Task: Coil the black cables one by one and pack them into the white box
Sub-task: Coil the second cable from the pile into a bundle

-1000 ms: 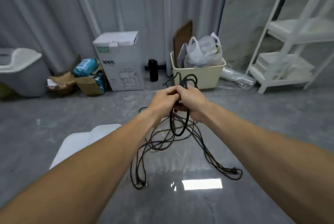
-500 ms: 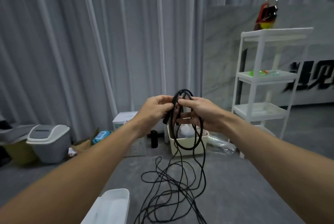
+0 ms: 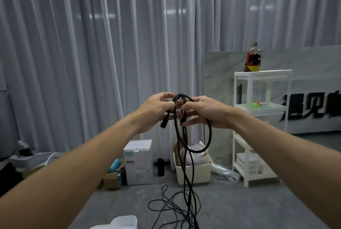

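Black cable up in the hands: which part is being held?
Both hands, left hand and right hand, grip the black cable at the top of its loops; the rest hangs to the floor.

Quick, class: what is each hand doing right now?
Left hand: grip closed on the black cable.
Right hand: grip closed on the same cable's loops.

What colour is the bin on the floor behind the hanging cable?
Cream, an off-white plastic bin, seen in the head view.
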`<state>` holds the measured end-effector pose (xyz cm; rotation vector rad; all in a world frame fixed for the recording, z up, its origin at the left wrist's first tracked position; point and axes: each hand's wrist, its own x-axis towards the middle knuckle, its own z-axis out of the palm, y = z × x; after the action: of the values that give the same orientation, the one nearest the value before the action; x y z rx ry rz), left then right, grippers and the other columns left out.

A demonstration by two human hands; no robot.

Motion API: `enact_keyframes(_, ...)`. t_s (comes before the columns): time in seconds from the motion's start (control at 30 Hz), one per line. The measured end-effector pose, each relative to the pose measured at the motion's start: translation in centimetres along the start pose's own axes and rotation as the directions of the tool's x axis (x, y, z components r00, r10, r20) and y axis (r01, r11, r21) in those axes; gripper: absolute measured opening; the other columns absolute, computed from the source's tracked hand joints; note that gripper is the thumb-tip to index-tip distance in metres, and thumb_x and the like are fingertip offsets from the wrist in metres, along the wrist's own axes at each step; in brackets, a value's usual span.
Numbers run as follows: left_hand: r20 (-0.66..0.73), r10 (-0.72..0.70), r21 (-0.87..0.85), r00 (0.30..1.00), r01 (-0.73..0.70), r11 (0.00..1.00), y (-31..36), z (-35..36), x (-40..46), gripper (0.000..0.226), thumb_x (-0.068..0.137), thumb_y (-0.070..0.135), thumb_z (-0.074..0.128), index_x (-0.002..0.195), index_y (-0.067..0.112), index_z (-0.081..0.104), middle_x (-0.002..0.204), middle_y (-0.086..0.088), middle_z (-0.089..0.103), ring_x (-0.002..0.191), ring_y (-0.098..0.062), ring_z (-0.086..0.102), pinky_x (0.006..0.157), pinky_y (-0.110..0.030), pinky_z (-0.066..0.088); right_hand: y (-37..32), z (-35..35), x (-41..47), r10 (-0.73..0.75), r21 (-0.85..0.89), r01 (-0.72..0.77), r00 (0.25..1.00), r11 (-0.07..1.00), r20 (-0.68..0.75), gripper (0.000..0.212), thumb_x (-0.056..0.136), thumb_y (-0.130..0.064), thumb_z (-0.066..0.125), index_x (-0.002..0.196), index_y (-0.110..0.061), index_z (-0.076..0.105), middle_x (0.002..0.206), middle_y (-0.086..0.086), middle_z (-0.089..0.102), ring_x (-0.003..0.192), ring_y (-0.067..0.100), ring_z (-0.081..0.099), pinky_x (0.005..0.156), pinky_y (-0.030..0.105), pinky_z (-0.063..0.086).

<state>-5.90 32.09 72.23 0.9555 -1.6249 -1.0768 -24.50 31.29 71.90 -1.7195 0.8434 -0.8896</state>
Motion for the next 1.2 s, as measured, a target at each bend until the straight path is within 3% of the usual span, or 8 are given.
enact_keyframes(0.13, 0.008, 0.018, -0.061, 1.0, -0.017, 0.998, 1.4, 0.7, -1.9, 0.027, 0.094, -0.006, 0.054, 0.119, 0.001, 0.063, 0.102, -0.017, 0.07, 0.088, -0.021, 0.069, 0.084, -0.034, 0.06, -1.2, 1.5, -2.2, -0.062, -0.117, 0.055, 0.997, 0.992, -0.056, 0.026, 0.103, -0.009, 0.049, 0.12, -0.005, 0.068, 0.103, 0.007, 0.066, 0.092, 0.016, 0.065, 0.08, 0.032, 0.059)
enact_keyframes(0.37, -0.036, -0.014, -0.013, 0.999, 0.014, 1.0, 2.3, 1.9, -4.2, 0.029, 0.096, -0.002, 0.048, 0.118, 0.004, 0.066, 0.11, -0.013, 0.074, 0.094, -0.018, 0.072, 0.083, -0.03, 0.059, -1.3, 3.5, -4.4, -0.047, 0.002, 0.047, 0.996, 0.999, -0.081, 0.027, 0.105, -0.02, 0.051, 0.118, -0.007, 0.07, 0.119, 0.02, 0.069, 0.091, 0.022, 0.068, 0.088, 0.043, 0.06)
enact_keyframes(0.5, -0.017, -0.025, 0.018, 1.0, 0.025, 1.0, 2.8, 2.4, -5.2, 0.033, 0.096, 0.003, 0.041, 0.111, 0.006, 0.07, 0.103, -0.012, 0.076, 0.098, -0.02, 0.072, 0.085, -0.029, 0.058, -1.3, 3.5, -4.6, 0.012, 0.057, -0.006, 0.995, 0.998, -0.095, 0.036, 0.106, -0.034, 0.048, 0.12, -0.008, 0.07, 0.11, 0.016, 0.072, 0.091, 0.023, 0.067, 0.086, 0.041, 0.06)
enact_keyframes(0.63, -0.006, -0.053, -0.008, 0.999, 0.053, 0.999, 3.0, 2.4, -5.4, 0.031, 0.097, 0.016, 0.044, 0.106, 0.004, 0.071, 0.089, -0.006, 0.073, 0.087, -0.015, 0.069, 0.086, -0.032, 0.054, -1.4, 3.2, -4.8, 0.033, 0.032, -0.028, 0.99, 0.999, -0.136, 0.034, 0.104, -0.027, 0.049, 0.111, -0.002, 0.07, 0.086, 0.01, 0.066, 0.085, 0.02, 0.063, 0.092, 0.045, 0.056)
enact_keyframes(0.83, -0.195, -0.035, 0.072, 0.98, 0.05, 0.996, 2.0, 2.0, -5.1, 0.027, 0.096, 0.005, 0.056, 0.122, 0.006, 0.062, 0.089, -0.007, 0.07, 0.076, -0.013, 0.067, 0.066, -0.021, 0.054, -2.0, 2.9, -4.7, -0.062, -0.125, 0.022, 0.943, 0.992, -0.327, 0.027, 0.1, -0.022, 0.055, 0.091, -0.012, 0.078, 0.066, 0.0, 0.047, 0.066, 0.011, 0.046, 0.068, 0.031, 0.05)
enact_keyframes(0.9, -0.23, -0.054, 0.184, 0.972, 0.098, 0.978, 1.6, 1.6, -5.1, 0.029, 0.098, 0.007, 0.051, 0.124, 0.01, 0.061, 0.091, -0.004, 0.067, 0.08, -0.015, 0.064, 0.063, -0.02, 0.053, -2.2, 3.1, -4.6, -0.111, -0.141, 0.064, 0.926, 0.988, -0.36, 0.029, 0.102, -0.023, 0.052, 0.096, -0.011, 0.077, 0.064, -0.003, 0.044, 0.064, 0.01, 0.044, 0.067, 0.031, 0.046)
enact_keyframes(1.07, -0.089, -0.136, 0.478, 0.987, 0.162, 0.863, 1.0, 2.0, -5.1, 0.018, 0.097, 0.021, 0.053, 0.111, 0.031, 0.059, 0.103, 0.004, 0.055, 0.092, -0.012, 0.05, 0.072, -0.023, 0.044, -3.1, 3.8, -4.4, -0.205, -0.18, 0.151, 0.92, 0.972, -0.336, 0.031, 0.106, -0.024, 0.046, 0.101, -0.01, 0.073, 0.066, -0.002, 0.042, 0.061, 0.008, 0.044, 0.06, 0.023, 0.046)
enact_keyframes(1.2, -0.085, -0.127, 0.674, 0.988, 0.151, 0.723, 1.2, 2.1, -4.7, 0.015, 0.103, 0.034, 0.043, 0.109, 0.025, 0.054, 0.108, 0.001, 0.058, 0.098, -0.017, 0.053, 0.077, -0.029, 0.04, -3.7, 4.0, -4.2, -0.224, -0.188, 0.167, 0.914, 0.968, -0.338, 0.033, 0.107, -0.023, 0.044, 0.106, -0.005, 0.071, 0.068, -0.001, 0.046, 0.062, 0.008, 0.046, 0.059, 0.02, 0.048)
